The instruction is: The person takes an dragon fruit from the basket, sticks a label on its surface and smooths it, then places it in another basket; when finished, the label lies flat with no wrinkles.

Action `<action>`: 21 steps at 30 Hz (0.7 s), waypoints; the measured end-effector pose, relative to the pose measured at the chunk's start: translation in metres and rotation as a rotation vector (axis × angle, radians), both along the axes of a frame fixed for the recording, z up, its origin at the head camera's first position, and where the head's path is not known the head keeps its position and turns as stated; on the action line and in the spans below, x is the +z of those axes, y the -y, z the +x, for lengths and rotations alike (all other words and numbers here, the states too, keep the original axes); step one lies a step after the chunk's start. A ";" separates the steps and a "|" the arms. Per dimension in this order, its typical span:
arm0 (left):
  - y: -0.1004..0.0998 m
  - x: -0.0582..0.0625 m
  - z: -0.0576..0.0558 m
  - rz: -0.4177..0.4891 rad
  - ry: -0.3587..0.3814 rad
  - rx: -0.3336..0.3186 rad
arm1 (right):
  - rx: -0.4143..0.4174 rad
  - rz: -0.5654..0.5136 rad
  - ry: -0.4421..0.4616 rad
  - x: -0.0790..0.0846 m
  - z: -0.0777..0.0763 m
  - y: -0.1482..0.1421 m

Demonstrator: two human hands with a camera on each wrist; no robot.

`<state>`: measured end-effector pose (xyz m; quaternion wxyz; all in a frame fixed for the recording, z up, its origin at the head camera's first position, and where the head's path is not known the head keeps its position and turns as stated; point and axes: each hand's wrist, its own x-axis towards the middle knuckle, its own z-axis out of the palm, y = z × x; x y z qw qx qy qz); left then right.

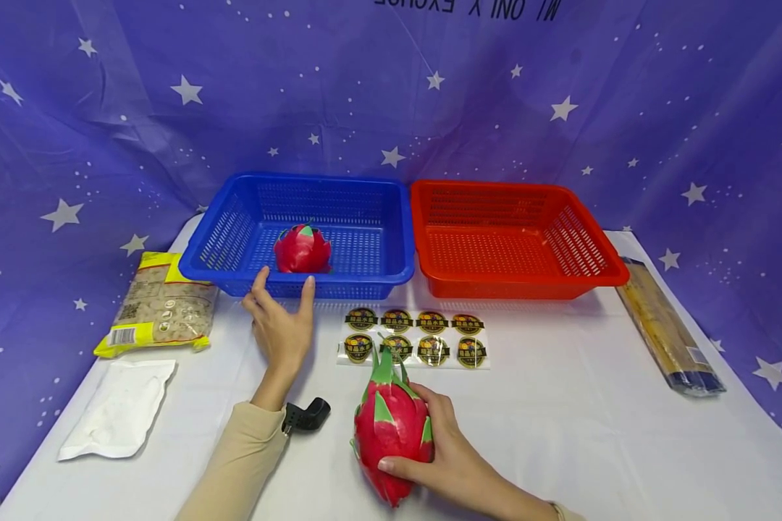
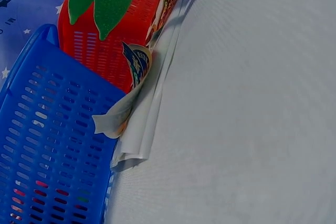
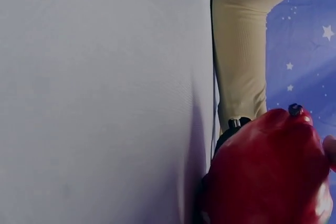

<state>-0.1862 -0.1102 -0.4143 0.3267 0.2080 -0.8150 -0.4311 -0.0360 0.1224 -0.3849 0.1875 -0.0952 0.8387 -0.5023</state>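
Observation:
My right hand (image 1: 452,456) grips a red dragon fruit (image 1: 391,427) with green leaf tips, thumb across its near side and fingers on its far right side. The fruit is tilted, leafy end pointing away, and fills the lower right of the right wrist view. My left hand (image 1: 283,329) is at the front rim of the blue basket (image 1: 358,278), thumb and fingers spread apart and nothing between them. Inside that basket lies a second dragon fruit (image 1: 302,250). A sheet of round fruit stickers (image 1: 413,367) lies in front of the baskets, just beyond the held fruit's leaves.
A red basket (image 1: 528,278) stands right beside the blue one. On the left lie a yellow-and-clear food bag (image 1: 166,304) and a white packet (image 1: 120,409). A long flat package (image 1: 667,325) lies at the right. A purple star-printed cloth (image 1: 469,130) hangs behind.

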 end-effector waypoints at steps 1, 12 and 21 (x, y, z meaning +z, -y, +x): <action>0.000 0.000 0.000 0.000 -0.001 0.000 | 0.000 -0.002 0.010 0.001 0.000 -0.001; -0.006 0.002 0.001 0.141 -0.076 -0.072 | -0.195 0.034 -0.117 0.012 -0.023 -0.022; -0.026 0.022 0.017 0.135 -0.174 -0.177 | -0.285 0.042 -0.130 0.007 -0.049 -0.048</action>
